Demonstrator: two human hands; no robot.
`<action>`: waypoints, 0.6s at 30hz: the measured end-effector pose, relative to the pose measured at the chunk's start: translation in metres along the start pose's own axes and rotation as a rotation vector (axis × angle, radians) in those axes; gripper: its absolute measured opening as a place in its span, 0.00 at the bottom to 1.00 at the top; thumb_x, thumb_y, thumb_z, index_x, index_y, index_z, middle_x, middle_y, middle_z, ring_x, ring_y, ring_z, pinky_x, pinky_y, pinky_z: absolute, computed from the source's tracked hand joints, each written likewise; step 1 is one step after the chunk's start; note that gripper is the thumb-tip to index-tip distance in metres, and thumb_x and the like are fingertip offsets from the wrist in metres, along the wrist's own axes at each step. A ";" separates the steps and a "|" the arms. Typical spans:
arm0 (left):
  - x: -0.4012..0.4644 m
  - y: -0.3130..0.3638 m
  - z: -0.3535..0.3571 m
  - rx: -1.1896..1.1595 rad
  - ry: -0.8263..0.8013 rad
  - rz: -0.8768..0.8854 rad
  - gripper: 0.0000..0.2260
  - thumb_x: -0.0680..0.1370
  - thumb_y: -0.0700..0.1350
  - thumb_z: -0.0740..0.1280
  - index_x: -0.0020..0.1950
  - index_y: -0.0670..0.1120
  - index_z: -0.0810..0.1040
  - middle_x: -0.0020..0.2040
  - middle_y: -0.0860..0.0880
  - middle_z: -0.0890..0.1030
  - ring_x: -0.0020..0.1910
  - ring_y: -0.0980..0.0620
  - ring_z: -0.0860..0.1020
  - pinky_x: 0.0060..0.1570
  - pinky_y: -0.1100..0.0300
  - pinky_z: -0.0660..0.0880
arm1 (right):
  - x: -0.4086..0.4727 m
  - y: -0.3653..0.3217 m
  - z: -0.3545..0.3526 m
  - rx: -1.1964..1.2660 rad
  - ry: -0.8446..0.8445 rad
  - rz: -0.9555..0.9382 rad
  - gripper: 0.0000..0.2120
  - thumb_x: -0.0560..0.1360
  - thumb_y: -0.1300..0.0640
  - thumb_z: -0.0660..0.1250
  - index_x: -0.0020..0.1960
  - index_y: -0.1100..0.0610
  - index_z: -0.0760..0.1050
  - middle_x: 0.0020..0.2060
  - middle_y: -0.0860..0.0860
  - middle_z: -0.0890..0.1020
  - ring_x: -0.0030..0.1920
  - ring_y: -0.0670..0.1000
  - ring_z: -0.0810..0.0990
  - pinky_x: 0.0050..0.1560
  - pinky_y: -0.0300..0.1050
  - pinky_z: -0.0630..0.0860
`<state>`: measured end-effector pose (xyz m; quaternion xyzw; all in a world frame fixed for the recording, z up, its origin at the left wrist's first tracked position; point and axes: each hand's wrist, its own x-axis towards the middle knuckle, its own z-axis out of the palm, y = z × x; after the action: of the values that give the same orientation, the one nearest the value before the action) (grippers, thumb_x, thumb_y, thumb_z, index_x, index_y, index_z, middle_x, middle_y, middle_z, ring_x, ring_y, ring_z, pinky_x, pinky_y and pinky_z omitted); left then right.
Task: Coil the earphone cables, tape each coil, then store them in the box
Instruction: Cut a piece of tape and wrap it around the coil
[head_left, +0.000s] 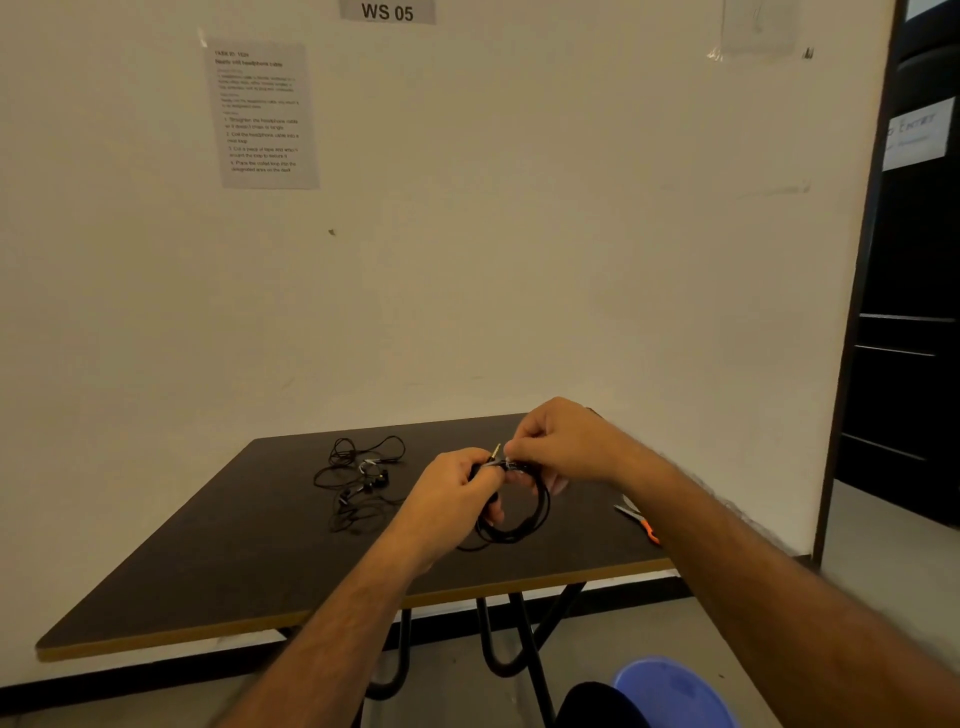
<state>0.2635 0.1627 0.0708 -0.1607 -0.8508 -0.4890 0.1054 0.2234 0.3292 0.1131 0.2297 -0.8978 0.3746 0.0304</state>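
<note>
Left hand (457, 480) grips coil (514, 512) so loops stay put; my right hand (561, 441) pinches tape (506, 462) round it above worktop (208, 561).

Coiled earphone cable (514, 512), held above the bench (218, 561): one; loose earphone cables (358, 480) in a tangle on the bench: count cannot be told; scissors (638, 516), orange-handled: one pair; hands: two, left hand (457, 488) and right hand (563, 441); printed sheet (262, 114) on wall: one; "WS 05" sign (387, 11): one; blue stool (675, 693): one.
</note>
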 end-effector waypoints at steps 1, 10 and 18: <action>0.000 0.000 0.000 0.006 -0.002 0.009 0.11 0.83 0.45 0.60 0.47 0.51 0.81 0.32 0.51 0.80 0.37 0.50 0.81 0.52 0.44 0.78 | 0.000 0.000 -0.001 0.023 -0.019 0.011 0.10 0.80 0.56 0.65 0.43 0.57 0.81 0.32 0.51 0.85 0.32 0.47 0.83 0.37 0.41 0.81; 0.003 -0.005 -0.001 0.189 -0.009 0.129 0.09 0.83 0.47 0.59 0.47 0.50 0.78 0.34 0.51 0.80 0.38 0.44 0.79 0.40 0.51 0.74 | 0.003 0.000 -0.016 0.155 -0.269 0.205 0.11 0.80 0.55 0.64 0.48 0.58 0.83 0.35 0.53 0.84 0.34 0.49 0.83 0.43 0.48 0.82; 0.005 -0.006 0.006 0.537 0.076 0.172 0.10 0.84 0.53 0.58 0.52 0.49 0.75 0.42 0.51 0.82 0.39 0.52 0.79 0.43 0.49 0.76 | 0.007 0.005 -0.011 0.198 -0.333 0.271 0.11 0.81 0.56 0.62 0.50 0.61 0.80 0.33 0.53 0.83 0.33 0.50 0.83 0.50 0.55 0.82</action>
<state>0.2562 0.1661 0.0651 -0.1800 -0.9286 -0.2411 0.2170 0.2140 0.3372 0.1194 0.1675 -0.8720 0.4183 -0.1915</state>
